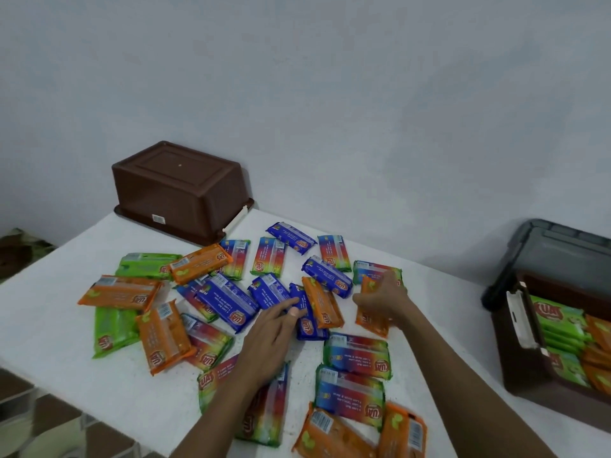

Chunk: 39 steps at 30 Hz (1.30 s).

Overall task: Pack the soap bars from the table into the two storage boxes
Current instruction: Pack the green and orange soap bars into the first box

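Seen from above: soap bars [228, 302] in orange, green, blue and rainbow wrappers, scattered over a white table [66, 325]. Left hand [274, 328] stretched over the pile, fingers straight and close together, tips touching a blue soap bar [309, 328]. Just right of it, right hand [380, 299] with fingers curled round an orange soap bar [370, 320]. At the far left corner, an upturned brown storage box [178, 190]. At the right, an open brown storage box [525, 368] holding green and orange bars, grey lid [555, 239] behind it.
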Tool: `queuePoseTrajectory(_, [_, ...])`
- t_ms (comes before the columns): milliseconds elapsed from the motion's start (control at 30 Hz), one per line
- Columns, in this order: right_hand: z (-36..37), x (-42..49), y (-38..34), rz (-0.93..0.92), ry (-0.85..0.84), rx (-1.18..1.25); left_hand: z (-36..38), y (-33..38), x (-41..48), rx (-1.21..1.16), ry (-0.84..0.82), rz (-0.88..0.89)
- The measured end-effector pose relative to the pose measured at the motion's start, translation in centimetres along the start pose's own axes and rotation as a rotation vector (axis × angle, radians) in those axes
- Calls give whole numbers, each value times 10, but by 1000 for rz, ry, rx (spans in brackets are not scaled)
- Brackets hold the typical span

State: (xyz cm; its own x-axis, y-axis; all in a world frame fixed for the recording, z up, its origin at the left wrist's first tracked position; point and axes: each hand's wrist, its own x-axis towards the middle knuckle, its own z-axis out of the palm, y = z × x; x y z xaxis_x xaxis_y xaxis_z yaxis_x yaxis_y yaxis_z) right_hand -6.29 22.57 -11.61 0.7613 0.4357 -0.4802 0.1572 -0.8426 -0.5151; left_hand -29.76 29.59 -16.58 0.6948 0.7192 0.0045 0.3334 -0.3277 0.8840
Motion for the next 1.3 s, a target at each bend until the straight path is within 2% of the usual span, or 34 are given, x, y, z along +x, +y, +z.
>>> queuePoseTrajectory(133, [-23, -30, -10, -129, -132, 241, -3, 1, 0, -66, -21, -57])
queuePoseTrajectory(233, [-24, -55, -21, -218, -271, 411, -11, 5, 1, -276, -58, -136])
queuePoseTrajectory(333, [-13, -69, -29, -225, -400, 593, -28, 10, 2, -367, -59, -196])
queuePoseTrajectory(433, [5, -72, -35, -199, -498, 767, -55, 10, 4, -393, 43, -185])
queuePoseTrajectory(600, [24, -81, -38, -144, -507, 782, -121, -15, 18, -187, 349, -146])
queuePoseTrajectory(733, [36, -86, -43, -186, -479, 685, -172, -49, 43, 221, 449, -149])
queuePoseTrajectory(833, [42, -86, -44, -203, -475, 657, -198, -78, 65, 488, 385, -237])
queuePoseTrajectory(900, [45, -84, -44, -199, -469, 654, -208, -97, 76, 646, 284, -350])
queuePoseTrajectory(1033, [48, -80, -43, -197, -481, 653, -226, -122, 96, 718, 50, -526])
queuePoseTrajectory(1133, [50, -76, -43, -188, -474, 644, -237, -146, 115, 760, -62, -541])
queuePoseTrajectory(1300, [53, -71, -39, -176, -466, 639, -245, -103, 108, 857, -172, -510])
